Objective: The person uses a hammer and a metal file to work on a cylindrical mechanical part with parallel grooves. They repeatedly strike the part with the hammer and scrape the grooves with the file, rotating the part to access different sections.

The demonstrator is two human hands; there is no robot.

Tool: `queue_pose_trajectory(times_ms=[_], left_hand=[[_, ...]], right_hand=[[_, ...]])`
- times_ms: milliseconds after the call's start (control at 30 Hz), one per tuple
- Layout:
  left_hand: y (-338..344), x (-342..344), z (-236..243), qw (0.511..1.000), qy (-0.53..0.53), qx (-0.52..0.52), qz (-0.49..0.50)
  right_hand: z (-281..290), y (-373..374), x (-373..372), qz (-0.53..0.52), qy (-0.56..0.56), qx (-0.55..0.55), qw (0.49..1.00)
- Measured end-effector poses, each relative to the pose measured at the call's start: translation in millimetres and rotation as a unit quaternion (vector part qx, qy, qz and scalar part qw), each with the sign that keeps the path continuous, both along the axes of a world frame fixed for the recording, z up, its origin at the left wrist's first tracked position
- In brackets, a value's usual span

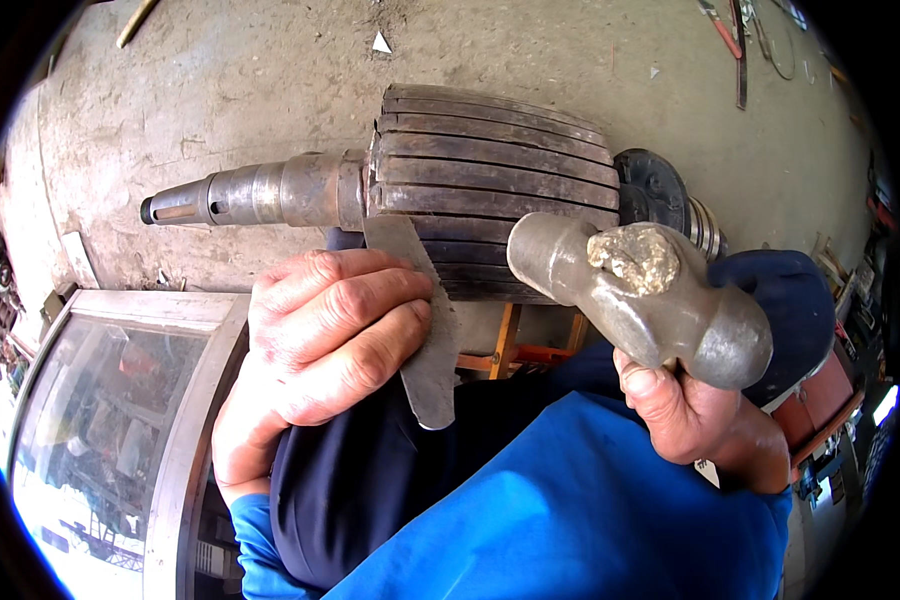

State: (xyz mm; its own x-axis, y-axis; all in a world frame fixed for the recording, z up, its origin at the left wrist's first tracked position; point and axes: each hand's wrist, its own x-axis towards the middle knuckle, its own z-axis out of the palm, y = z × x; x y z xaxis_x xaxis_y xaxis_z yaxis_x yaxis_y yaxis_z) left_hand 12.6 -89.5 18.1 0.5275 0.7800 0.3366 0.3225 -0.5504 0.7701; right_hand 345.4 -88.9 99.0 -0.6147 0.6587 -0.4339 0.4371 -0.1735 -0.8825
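Observation:
A slotted metal armature [485,155] on a stepped shaft [270,190] lies crosswise in front of me, with a black disc [650,185] at its right end. My left hand [335,340] is closed on a flat grey metal blade [420,340] with a jagged edge; the blade's top end touches or overlaps the armature's slotted body near its left end. My right hand [685,410] grips a ball-peen hammer [630,290] raised in the near right foreground, its head covering part of the armature and the handle mostly hidden.
An orange support frame [510,335] stands beneath the armature. A glazed white-framed cabinet [110,420] is at lower left. Red-handled tools [725,35] lie at top right on the dusty concrete floor [230,80]; a red box [820,390] and clutter line the right side.

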Motion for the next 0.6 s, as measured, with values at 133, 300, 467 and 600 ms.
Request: queue_pose_trajectory(times_ms=[133,300,467,600], left_hand=[[-2,3,2,1.0,0.029,-0.001,-0.002],[1,7,-8,0.999,0.033,0.002,-0.021],[3,26,-15,1.0,-0.019,0.016,0.007],[-2,34,-18,0.992,-0.092,-0.083,-0.028]], right_hand=[[-5,0,3,0.027,0.002,0.01,1.0],[-2,0,9,0.016,0.032,-0.029,0.999],[-4,-30,13,-0.019,-0.036,0.116,0.992],[-9,-9,3,-0.031,-0.005,-0.069,0.997]])
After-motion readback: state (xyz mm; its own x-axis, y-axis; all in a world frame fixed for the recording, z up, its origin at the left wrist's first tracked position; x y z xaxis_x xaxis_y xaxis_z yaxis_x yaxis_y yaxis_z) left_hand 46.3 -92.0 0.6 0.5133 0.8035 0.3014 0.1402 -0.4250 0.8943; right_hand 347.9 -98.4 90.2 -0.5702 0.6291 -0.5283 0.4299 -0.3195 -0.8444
